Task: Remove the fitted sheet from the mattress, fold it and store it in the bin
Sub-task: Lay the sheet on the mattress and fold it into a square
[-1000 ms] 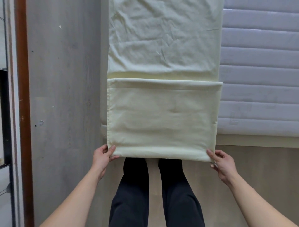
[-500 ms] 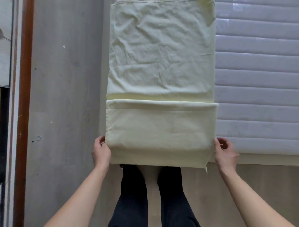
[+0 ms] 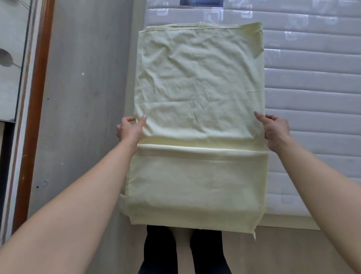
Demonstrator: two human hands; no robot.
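Head view: the pale yellow sheet (image 3: 199,121), folded into a long strip, lies on the mattress (image 3: 312,97), its near end hanging over the edge. The left hand (image 3: 130,130) and right hand (image 3: 276,130) each pinch one side edge, mid-length.

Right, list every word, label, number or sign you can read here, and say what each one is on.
None can be read.
Pale yellow folded fitted sheet: no print or tag visible.
White quilted mattress: faint woven square motifs near its top edge, a pattern and not letters.
Dark blue patch at the top edge: too cropped to read.
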